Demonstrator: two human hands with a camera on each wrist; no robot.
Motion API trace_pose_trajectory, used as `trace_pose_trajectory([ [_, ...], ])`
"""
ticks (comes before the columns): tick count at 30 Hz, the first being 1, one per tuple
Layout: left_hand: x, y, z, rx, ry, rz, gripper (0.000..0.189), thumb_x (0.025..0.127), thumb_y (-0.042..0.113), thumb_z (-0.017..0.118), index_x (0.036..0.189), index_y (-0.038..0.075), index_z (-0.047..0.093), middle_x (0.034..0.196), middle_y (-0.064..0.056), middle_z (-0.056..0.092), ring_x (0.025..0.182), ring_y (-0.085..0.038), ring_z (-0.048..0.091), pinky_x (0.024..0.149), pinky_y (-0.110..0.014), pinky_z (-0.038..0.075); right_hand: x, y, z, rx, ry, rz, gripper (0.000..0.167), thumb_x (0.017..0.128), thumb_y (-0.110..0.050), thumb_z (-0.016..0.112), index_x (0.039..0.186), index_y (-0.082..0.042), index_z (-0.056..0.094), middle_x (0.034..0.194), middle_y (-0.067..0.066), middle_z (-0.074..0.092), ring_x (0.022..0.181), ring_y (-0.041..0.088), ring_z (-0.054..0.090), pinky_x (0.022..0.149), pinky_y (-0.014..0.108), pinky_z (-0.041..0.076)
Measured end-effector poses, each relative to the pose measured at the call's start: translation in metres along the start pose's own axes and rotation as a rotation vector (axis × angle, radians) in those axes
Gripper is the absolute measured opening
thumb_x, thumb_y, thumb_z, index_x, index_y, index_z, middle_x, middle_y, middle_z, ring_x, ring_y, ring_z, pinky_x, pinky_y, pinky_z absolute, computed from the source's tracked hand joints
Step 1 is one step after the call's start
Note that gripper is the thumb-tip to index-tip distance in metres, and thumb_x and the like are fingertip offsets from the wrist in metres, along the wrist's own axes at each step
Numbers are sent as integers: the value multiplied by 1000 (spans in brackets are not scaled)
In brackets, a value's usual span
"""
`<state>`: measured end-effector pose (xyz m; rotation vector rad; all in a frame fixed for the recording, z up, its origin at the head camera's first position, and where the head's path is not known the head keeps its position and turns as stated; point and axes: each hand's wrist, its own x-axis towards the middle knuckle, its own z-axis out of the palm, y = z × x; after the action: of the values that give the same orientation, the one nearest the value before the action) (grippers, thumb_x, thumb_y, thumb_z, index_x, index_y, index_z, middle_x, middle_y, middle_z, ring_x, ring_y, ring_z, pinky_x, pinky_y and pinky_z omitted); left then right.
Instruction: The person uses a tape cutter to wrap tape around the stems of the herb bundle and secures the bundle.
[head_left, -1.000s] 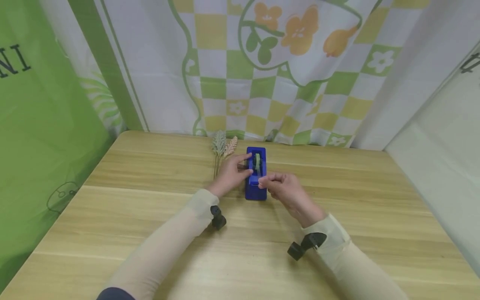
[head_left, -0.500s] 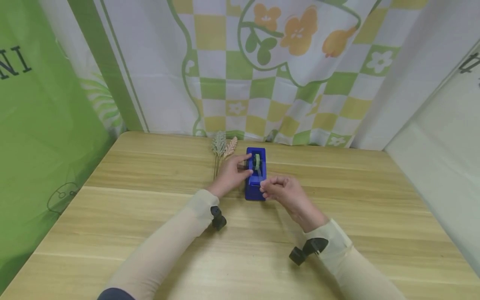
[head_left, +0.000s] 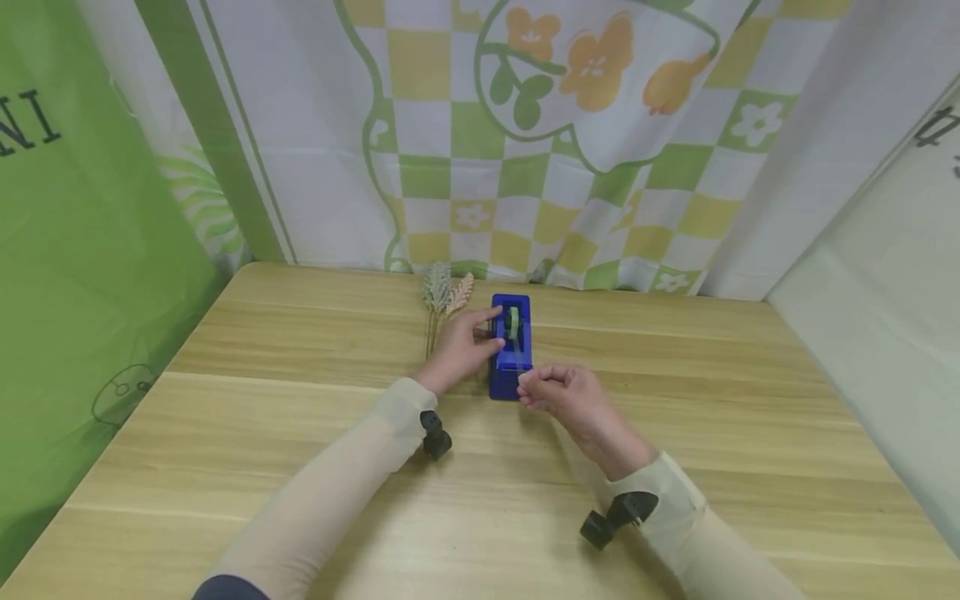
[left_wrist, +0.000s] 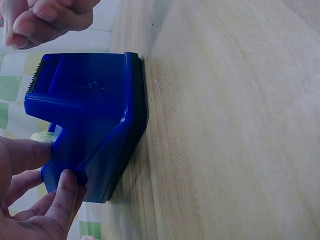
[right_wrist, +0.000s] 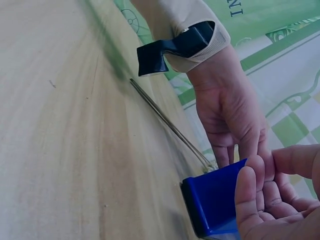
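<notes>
A blue tape dispenser (head_left: 504, 388) stands on the wooden table, with a pale green roll (head_left: 513, 322) in its well. My left hand (head_left: 459, 348) grips its left side, thumb and fingers spread over the upper edge and flank, as the left wrist view shows. A clear strip of tape (head_left: 519, 357) runs from the roll over the toothed cutter (left_wrist: 35, 76). Its free end is pinched between thumb and forefinger of my right hand (head_left: 573, 404), just past the cutter at the dispenser's near end. In the right wrist view the right fingers (right_wrist: 246, 192) partly hide the dispenser.
Artificial flower sprigs, one grey-green (head_left: 437, 287) and one pink (head_left: 461, 293), lie just left of the dispenser, their stems (right_wrist: 167, 120) partly behind the left hand. A patterned curtain (head_left: 555, 192) hangs at the table's back edge. Green cloth (head_left: 82, 275) hangs at the left.
My right hand has drawn slightly toward me, pulling the tape strip further past the cutter. The left hand and the dispenser have stayed in place.
</notes>
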<state>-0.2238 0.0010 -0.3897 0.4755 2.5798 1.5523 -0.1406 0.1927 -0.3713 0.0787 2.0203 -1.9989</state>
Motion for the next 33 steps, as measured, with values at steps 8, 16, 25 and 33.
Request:
trace_pose_trajectory([
  [8,1,-1,0,2,5,-1,58,99,12,72,153,14,53,155,-17,54,129,-35,65,103,-42,59,-6,5,1,17,12,16,14,103,-3,61,107,9,66,85,-2,74,80,8,69,81,23,61],
  [16,3,-2,1,-1,1,-4,58,99,12,72,154,14,52,155,-17,53,128,-34,66,100,-40,60,-14,10,2,55,-18,10,10,103,-2,60,98,-3,68,85,-2,75,79,7,69,82,22,60],
  [25,2,0,0,-11,-1,2,58,100,11,71,154,13,52,155,-17,53,128,-34,66,97,-39,61,-19,12,7,80,1,20,10,102,-1,60,97,-2,68,85,-3,75,78,7,69,81,22,60],
  [33,1,0,-1,-9,-4,-4,58,99,11,71,154,13,52,155,-18,53,129,-35,65,100,-40,60,-23,16,11,76,-27,8,11,102,-2,61,96,-2,69,85,-4,74,79,6,69,81,22,61],
])
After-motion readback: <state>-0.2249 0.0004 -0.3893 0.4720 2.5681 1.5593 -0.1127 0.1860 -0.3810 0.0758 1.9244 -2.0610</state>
